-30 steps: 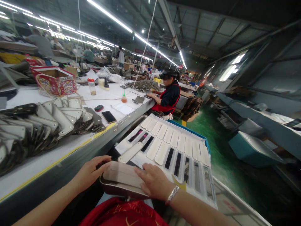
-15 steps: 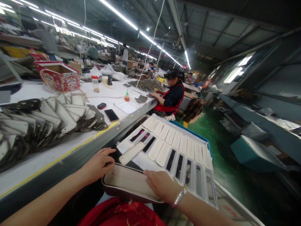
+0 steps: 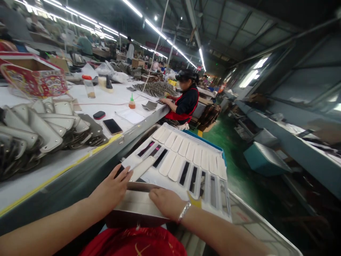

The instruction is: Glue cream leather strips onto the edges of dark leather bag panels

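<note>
A long box-like case [image 3: 138, 204] with a pale panel and dark sides lies across my lap. My left hand [image 3: 112, 190] rests at its left end, fingers apart, beside a pale strip [image 3: 144, 167] with small studs. On the case's right part lies my right hand [image 3: 166, 202], its fingers bent over the far edge; whether they grip it is hard to see. Just beyond, a white slotted tray [image 3: 173, 183] holds several pale rounded strips [image 3: 183, 147], and some slots look dark.
Stacked pale pieces [image 3: 44, 129] cover the left of the white table [image 3: 106, 101]. A phone [image 3: 112, 126], a small dark case [image 3: 99, 115], a glue bottle [image 3: 131, 102] and a jar [image 3: 88, 87] stand there. A person [image 3: 185, 97] sits beyond the tray.
The view has shifted, so the surroundings appear further left. The case is tilted and its inside shows less. My right hand has moved toward its far edge, and my left hand's fingers are more spread.
</note>
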{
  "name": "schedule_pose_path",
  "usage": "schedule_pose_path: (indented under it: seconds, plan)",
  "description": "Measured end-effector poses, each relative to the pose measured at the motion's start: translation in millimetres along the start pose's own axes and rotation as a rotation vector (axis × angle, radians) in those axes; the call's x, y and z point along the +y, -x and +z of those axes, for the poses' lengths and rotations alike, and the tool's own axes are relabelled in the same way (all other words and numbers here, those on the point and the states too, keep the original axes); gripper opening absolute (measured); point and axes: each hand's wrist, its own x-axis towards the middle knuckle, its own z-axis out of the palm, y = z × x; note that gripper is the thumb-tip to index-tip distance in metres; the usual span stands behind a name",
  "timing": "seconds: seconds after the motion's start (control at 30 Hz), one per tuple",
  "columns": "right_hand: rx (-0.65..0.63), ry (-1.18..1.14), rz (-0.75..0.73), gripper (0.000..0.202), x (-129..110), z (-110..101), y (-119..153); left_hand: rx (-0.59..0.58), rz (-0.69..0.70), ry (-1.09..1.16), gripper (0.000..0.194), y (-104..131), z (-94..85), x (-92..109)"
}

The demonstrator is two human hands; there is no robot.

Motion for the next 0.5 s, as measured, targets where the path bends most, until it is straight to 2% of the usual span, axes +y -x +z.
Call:
schedule_pose_path:
  seconds: [0.07, 0.1, 0.17, 0.23, 0.33, 0.4, 0.5]
  plan:
    - [-0.016, 0.004, -0.013, 0.021, 0, 3, -6, -0.028, 0.059, 0.030, 0.044, -8, 1.9, 17]
    - [-0.022, -0.025, -0.005, 0.020, 1, 4, -8, -0.081, 0.085, 0.073, 0.040, -12, 2.8, 26]
    - [-0.037, -0.118, 0.057, 0.021, 2, 3, -9, -0.208, 0.101, 0.202, 0.026, -19, 3.7, 42]
    - [-0.050, -0.213, 0.156, 0.027, 4, -3, -4, -0.288, 0.085, 0.324, 0.028, -22, 3.0, 54]
    - [-0.044, -0.304, 0.307, 0.035, 12, -17, 11, -0.316, 0.075, 0.339, 0.054, -22, 1.9, 62]
    - [-0.045, -0.376, 0.393, 0.036, 22, -26, 25, -0.352, 0.109, 0.281, 0.052, -22, 3.6, 64]
    - [-0.090, -0.522, 0.463, 0.037, 34, -36, 42, -0.369, 0.174, 0.241, 0.036, -24, 7.3, 65]
